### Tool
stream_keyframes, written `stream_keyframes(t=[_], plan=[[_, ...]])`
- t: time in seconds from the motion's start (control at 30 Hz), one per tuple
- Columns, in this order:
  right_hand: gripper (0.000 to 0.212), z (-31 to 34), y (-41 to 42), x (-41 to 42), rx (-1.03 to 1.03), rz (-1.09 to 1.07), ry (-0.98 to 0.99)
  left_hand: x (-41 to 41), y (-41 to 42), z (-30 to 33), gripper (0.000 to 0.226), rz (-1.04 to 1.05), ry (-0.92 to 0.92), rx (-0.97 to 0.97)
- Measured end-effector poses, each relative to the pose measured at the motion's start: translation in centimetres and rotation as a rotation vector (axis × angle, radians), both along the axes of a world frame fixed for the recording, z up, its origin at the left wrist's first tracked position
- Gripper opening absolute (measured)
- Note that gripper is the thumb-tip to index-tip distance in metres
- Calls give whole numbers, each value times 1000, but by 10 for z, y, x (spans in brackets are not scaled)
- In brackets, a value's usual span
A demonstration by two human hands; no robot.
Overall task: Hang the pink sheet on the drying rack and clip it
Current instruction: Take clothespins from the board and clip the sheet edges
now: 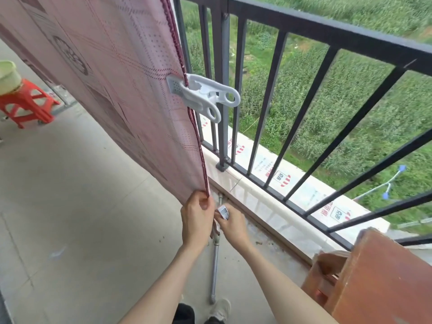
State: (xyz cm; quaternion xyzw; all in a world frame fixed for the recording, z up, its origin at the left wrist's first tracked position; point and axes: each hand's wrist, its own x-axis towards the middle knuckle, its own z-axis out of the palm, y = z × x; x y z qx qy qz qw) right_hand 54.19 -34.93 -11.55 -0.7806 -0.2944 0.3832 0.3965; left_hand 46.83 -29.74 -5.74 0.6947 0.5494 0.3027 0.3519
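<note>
The pink sheet [112, 73] hangs down across the left and middle of the head view, patterned with dots and dark motifs, its dark red hem running down its right edge. A large white plastic clip [205, 92] is clamped on that hem about halfway up. My left hand [197, 216] pinches the sheet's bottom corner. Right beside it, my right hand [231, 224] holds the corner's white care label [223, 212]. A grey metal leg of the drying rack [215, 260] lies on the floor beneath my hands; the rack's upper part is hidden behind the sheet.
A dark metal balcony railing [327, 33] runs along the right, above a pale ledge [264, 202], with green field beyond. A brown wooden stool [378, 277] stands at lower right. A red plastic stool [30, 104] carrying a pale green basin [8, 77] stands at far left.
</note>
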Motion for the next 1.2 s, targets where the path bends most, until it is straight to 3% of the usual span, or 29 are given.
stream_keyframes(t=[0.17, 0.27, 0.33, 0.43, 0.53, 0.7, 0.77, 0.83, 1.0, 1.2], plan=[[34, -1, -33, 12, -79, -108, 279, -7, 7, 4, 20, -68, 3, -47], [21, -2, -42, 13, -51, -156, 411, -9, 10, 1, 19, -93, 23, -55], [12, 4, -43, 14, -29, -121, 422, -9, 11, 2, 17, -98, 36, -67], [28, 8, -44, 11, -2, -67, 413, -9, 12, 3, 16, -105, 43, -83], [34, 2, -43, 8, 46, -169, 575, -10, 13, 2, 15, -114, 48, -96], [15, 0, -49, 9, 131, -357, 797, -9, 11, 6, 16, -107, 64, -106], [18, -2, -51, 10, 174, -388, 874, -9, 11, 8, 15, -120, 84, -104], [22, -2, -51, 11, 161, -323, 800, -10, 13, 9, 13, -126, 95, -112], [40, 5, -56, 1, -19, -12, 77, -10, 14, 10, 12, -122, 120, -141], [21, 21, -51, 1, -51, 153, -304, -6, 15, 11, 12, -114, 143, -158]])
